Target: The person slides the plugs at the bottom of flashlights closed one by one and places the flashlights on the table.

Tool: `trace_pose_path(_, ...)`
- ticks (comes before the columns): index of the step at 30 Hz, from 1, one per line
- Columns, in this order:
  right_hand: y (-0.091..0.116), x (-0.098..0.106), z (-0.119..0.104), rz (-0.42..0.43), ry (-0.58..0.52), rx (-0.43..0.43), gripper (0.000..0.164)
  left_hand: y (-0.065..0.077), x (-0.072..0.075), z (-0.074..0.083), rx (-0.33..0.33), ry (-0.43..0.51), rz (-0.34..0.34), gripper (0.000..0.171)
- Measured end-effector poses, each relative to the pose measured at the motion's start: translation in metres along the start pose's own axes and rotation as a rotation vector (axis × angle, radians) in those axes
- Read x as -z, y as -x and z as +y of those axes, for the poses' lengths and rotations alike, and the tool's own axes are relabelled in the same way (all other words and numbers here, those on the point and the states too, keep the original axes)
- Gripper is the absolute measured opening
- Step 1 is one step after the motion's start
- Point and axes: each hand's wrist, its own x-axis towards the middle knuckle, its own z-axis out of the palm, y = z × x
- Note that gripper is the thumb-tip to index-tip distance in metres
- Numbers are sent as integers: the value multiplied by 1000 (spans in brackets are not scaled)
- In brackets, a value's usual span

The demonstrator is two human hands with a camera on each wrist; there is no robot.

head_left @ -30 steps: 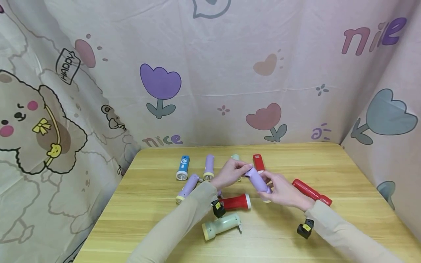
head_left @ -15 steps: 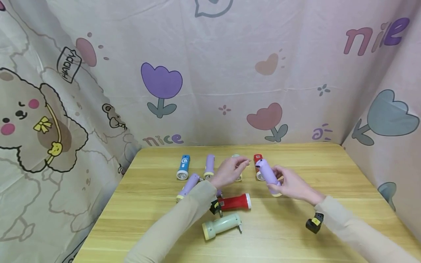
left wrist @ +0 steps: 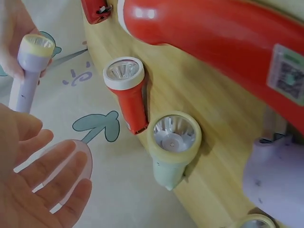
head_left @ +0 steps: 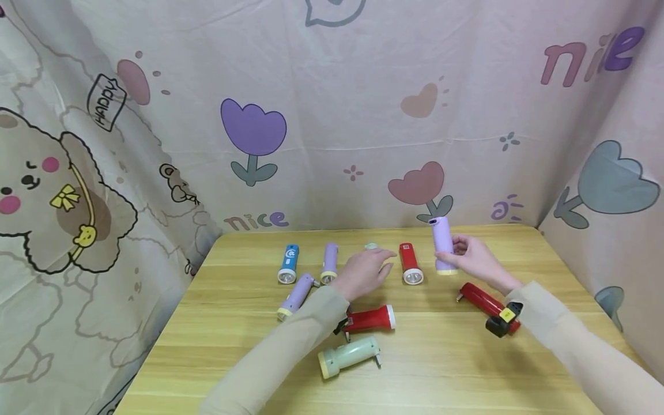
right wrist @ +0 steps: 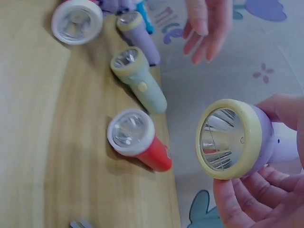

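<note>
R hand (head_left: 474,257) grips lilac torch (head_left: 442,244) upright, lens down, at far right end of torch row. L hand (head_left: 365,271) fingers relaxed, holding nothing, near red torch (head_left: 410,263).

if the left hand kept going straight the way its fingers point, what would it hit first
Probably the small red flashlight lying just past the left hand. The fingers point right toward it, open and empty. Depth is unclear: the hand may be above the table and pass over it.
</note>
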Motion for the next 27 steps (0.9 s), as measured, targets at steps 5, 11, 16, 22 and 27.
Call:
trace_pose_path(5, -9, 10, 4, 25, 35, -58, 65, -9, -2, 9, -1, -68, -46, 42)
trace_pose_path(11, -19, 17, 14, 10, 67, -113, 72, -18, -9, 21, 7, -76, -111, 45)
trace_pose_path(16, -26, 20, 24, -26, 71, -145, 68, -25, -15, 33, -5, -98, -155, 44)
trace_pose_path(22, -32, 20, 36, -69, 126, -192, 58, -34, -28, 41, -14, -148, -185, 42)
trace_pose_path(27, -36, 19, 47, -87, 185, -239, 50, -39, -35, 43, 14, -142, -228, 42)
